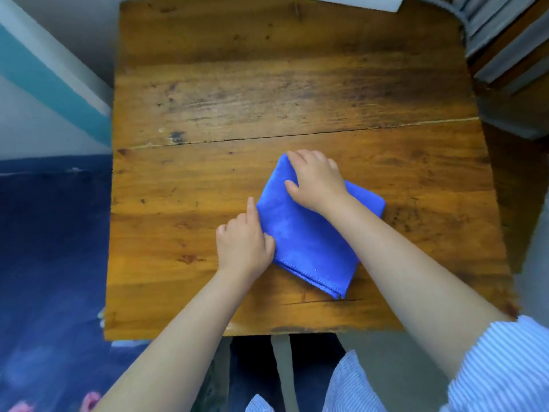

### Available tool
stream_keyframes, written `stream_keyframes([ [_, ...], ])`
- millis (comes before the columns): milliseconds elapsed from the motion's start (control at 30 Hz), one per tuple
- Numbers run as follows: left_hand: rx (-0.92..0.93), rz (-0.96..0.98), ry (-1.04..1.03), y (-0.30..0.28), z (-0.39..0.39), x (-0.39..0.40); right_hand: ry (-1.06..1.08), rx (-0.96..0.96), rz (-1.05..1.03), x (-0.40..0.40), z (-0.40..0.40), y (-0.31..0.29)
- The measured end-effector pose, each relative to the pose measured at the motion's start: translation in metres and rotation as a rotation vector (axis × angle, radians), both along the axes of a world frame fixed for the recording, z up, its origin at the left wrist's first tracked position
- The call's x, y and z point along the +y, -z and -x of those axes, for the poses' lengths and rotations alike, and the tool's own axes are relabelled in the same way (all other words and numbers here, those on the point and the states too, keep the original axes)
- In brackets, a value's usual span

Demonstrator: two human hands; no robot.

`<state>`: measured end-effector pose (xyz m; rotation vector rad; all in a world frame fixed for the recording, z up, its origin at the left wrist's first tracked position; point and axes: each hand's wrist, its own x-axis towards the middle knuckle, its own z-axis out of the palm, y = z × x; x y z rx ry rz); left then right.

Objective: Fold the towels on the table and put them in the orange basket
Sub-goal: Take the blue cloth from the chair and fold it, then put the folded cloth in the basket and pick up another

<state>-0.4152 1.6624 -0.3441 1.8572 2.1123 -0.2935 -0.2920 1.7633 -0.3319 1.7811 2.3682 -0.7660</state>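
A blue towel [309, 242], folded into a small square and turned like a diamond, lies on the wooden table [267, 84] near its front edge. My right hand [316, 181] lies palm down on the towel's far corner, fingers spread and fairly straight, pressing it flat. My left hand [242, 242] is at the towel's left edge, its index finger stretched along the edge and its thumb against the cloth, the other fingers curled. No orange basket is in view.
A white object [356, 1] sits at the table's far edge. Stacked grey and wooden things [511, 40] stand to the right. Left of the table are a wall with a teal stripe [44, 75] and a dark blue floor covering [50, 248].
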Motion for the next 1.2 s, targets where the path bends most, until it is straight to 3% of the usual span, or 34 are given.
stream_keyframes([
  [167,-0.064,0.128,-0.219,0.0,-0.007,0.0,-0.05,-0.123,0.105,0.02,0.016,-0.007],
  [300,-0.234,0.139,-0.315,-0.006,0.001,-0.008,-0.101,-0.006,0.14,0.012,0.022,-0.021],
  [467,-0.41,-0.017,-0.482,-0.029,0.055,-0.055,-0.302,0.21,0.099,-0.017,0.047,-0.06],
  [567,-0.378,-0.07,-0.515,-0.047,0.096,-0.089,-0.448,0.217,0.153,-0.046,0.079,-0.078],
  [733,-0.276,-0.182,-0.707,-0.079,0.165,-0.197,-0.849,0.178,0.079,-0.133,0.165,-0.107],
  [900,-0.165,-0.344,-0.949,-0.116,0.216,-0.342,-1.114,0.316,-0.1,-0.255,0.233,-0.131],
  [1067,-0.086,-0.635,-1.113,-0.147,0.233,-0.486,-1.226,0.431,-0.153,-0.379,0.278,-0.162],
  [1200,-0.079,-0.802,-1.288,-0.166,0.233,-0.594,-1.293,0.498,-0.082,-0.476,0.308,-0.18],
])
